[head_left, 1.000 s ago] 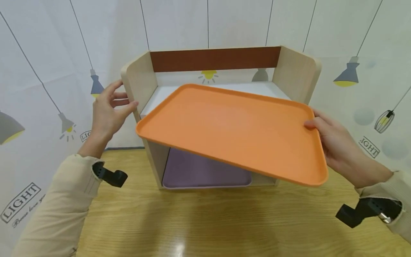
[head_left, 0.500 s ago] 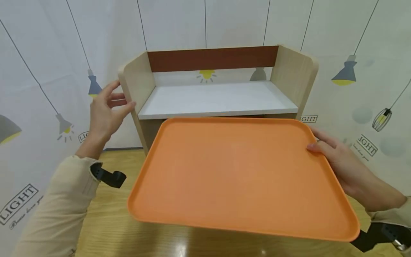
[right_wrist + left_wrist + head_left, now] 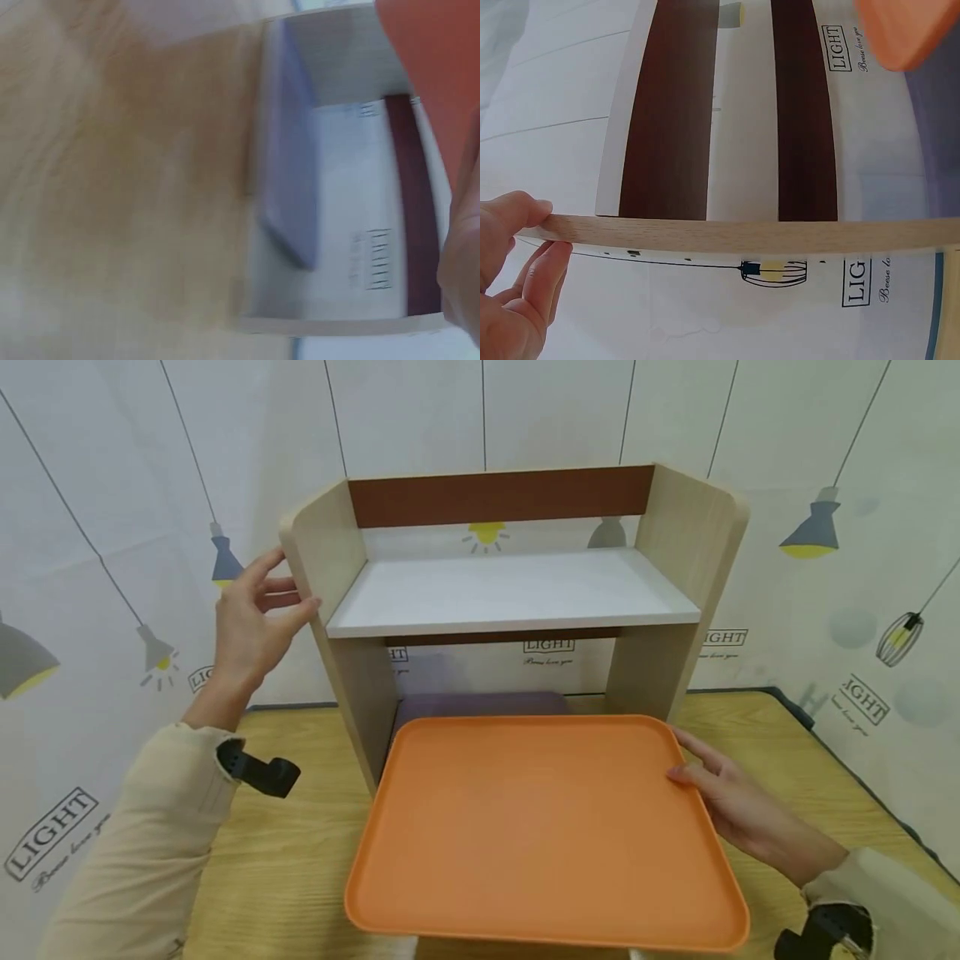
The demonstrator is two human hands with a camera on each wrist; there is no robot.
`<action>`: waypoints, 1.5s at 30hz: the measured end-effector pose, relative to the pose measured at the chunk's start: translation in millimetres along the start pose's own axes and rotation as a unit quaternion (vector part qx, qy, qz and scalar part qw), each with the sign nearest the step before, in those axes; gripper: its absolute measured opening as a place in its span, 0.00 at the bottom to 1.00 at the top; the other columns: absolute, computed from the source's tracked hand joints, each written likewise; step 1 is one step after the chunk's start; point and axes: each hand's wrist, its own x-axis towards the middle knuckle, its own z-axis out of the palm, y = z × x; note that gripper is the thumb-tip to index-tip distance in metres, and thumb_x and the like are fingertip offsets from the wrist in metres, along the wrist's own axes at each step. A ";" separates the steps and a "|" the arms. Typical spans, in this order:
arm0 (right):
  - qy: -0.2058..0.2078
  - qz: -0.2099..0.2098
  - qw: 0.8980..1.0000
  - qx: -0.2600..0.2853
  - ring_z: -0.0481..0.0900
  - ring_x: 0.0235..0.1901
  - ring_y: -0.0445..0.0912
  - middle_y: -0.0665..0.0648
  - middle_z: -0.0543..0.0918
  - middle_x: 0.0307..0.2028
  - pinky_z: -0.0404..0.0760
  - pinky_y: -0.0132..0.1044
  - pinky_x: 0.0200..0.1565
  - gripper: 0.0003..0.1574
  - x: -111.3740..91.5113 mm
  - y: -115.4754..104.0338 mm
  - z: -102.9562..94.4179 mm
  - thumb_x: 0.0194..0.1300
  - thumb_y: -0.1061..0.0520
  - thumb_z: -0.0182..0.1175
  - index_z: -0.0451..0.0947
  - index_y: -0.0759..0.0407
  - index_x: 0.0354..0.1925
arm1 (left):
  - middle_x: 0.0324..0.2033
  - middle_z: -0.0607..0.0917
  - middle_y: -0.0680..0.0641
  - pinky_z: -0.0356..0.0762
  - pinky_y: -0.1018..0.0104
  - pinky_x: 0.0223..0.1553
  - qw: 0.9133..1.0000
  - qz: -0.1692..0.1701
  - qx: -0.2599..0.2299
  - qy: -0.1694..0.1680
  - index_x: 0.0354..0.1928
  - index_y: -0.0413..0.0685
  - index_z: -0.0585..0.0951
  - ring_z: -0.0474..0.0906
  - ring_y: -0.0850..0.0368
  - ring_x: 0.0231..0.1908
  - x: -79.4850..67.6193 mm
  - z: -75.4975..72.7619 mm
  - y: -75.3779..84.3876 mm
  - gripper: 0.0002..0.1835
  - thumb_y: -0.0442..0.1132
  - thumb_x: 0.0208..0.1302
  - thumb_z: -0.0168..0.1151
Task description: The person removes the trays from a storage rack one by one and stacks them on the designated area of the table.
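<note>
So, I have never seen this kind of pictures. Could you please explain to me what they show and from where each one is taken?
There is no machine here, only a person's left hand and right hand. The widest picture comes from a camera worn on the head, looking forward and down. The others come from cameras on the wrists; the right one is blurred. The left hand pinches the side panel of a shelf unit, which stands on a wood-grain table. The right hand grips an orange tray by its edge. A purple tray lies in the unit's lower space.
</note>
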 end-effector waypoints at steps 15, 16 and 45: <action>-0.029 0.086 0.996 0.016 0.79 0.32 0.41 0.56 0.80 0.40 0.78 0.31 0.34 0.49 -5.2 66.1 -16.3 0.67 0.65 0.41 0.12 0.54 0.63 | 0.44 0.79 0.37 0.74 0.55 0.43 1.000 0.010 0.001 0.007 0.61 0.56 0.66 0.78 0.50 0.43 0.5 0.4 0.3 0.32 0.37 0.53 0.63; -0.030 0.089 0.995 0.016 0.80 0.34 0.42 0.56 0.80 0.42 0.78 0.32 0.35 0.50 -5.3 68.9 -16.7 0.66 0.66 0.41 0.12 0.54 0.62 | 0.44 0.79 0.37 0.74 0.55 0.43 1.000 0.010 0.002 0.007 0.61 0.55 0.66 0.78 0.50 0.43 0.5 0.2 0.5 0.32 0.37 0.53 0.63; 0.037 0.141 0.986 -0.086 0.78 0.41 0.50 0.60 0.79 0.42 0.77 0.45 0.40 0.53 14.6 95.7 -7.8 0.64 0.61 0.51 0.20 0.64 0.65 | 0.45 0.78 0.38 0.73 0.53 0.44 1.000 -0.001 0.000 -0.002 0.63 0.58 0.64 0.76 0.48 0.44 -0.4 -1.0 0.4 0.32 0.38 0.54 0.62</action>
